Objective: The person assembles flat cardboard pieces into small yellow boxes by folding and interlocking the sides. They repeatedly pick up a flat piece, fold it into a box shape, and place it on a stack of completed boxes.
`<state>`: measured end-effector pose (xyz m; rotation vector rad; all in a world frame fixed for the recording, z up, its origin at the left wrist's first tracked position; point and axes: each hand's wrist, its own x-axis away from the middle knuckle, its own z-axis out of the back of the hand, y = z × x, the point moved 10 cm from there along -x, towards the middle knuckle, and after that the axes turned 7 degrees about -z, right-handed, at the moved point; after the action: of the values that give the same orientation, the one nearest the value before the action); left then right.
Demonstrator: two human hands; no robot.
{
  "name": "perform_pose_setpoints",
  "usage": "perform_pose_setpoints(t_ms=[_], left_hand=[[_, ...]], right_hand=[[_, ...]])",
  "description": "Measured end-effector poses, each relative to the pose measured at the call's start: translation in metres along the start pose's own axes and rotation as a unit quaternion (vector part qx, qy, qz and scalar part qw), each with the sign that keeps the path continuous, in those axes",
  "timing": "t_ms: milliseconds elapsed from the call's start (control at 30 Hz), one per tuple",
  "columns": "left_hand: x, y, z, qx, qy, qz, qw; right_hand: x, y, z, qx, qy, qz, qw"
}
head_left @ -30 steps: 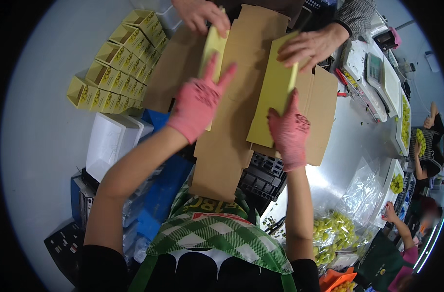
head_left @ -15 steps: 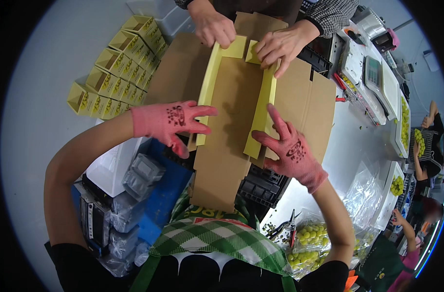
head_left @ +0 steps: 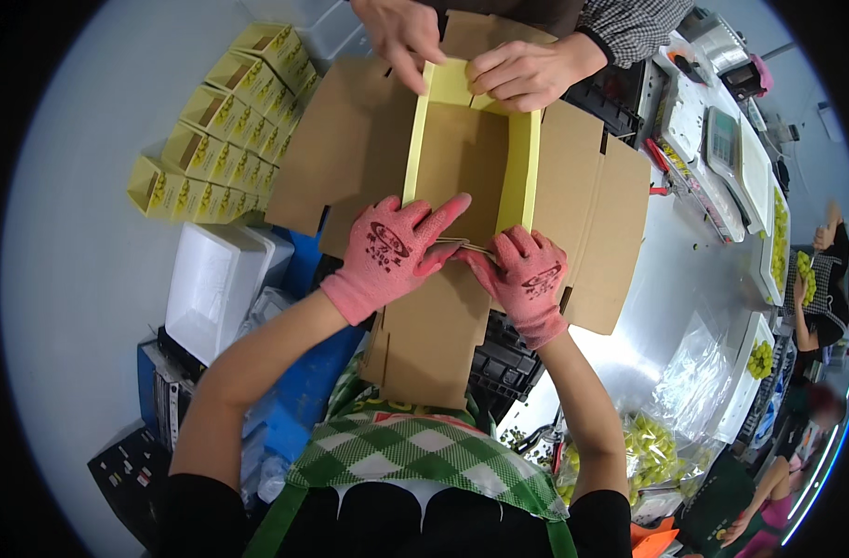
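Observation:
A yellow box, its walls standing up, rests on brown cardboard laid out over a dark crate. At the near end of the box both my pink-gloved hands grip its edge. My left hand is closed on the near left corner, index finger stretched over the inside. My right hand has its fingers wrapped over the near right corner. The thumbs meet at the middle of the near edge. Across from me, a co-worker's left hand and right hand, as seen in the picture, work at the far end.
Printed yellow boxes stand in rows at the left. Below them is a white foam box. At right, a metal table bears bagged green grapes, pruning shears and a scale. Other people work at far right.
Both my hands have moved inward from the side walls to the near end and closed on it. The box walls now stand more upright. The co-worker's hands have shifted along the far edge.

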<state>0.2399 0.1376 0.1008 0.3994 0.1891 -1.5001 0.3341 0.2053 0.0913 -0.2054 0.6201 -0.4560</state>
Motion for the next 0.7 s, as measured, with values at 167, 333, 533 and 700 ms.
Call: perform_pose_setpoints(t_ms=[167,333,533,700], left_hand=[[0.008,0.0,-0.004,0.059,-0.063,-0.035,0.996],[-0.003,-0.007,-0.002,0.139,-0.106,-0.037,0.984],[-0.004,-0.001,-0.005,0.042,-0.08,-0.031,0.995],[0.007,-0.011,-0.015,-0.063,-0.018,0.042,0.997]], right_hand=[[0.003,-0.006,0.001,0.017,-0.02,0.017,0.999],[0.003,-0.003,-0.004,0.056,-0.036,-0.015,0.998],[-0.003,-0.007,-0.003,0.029,-0.096,-0.032,0.994],[0.022,0.021,0.014,-0.435,-0.129,-0.236,0.859]])
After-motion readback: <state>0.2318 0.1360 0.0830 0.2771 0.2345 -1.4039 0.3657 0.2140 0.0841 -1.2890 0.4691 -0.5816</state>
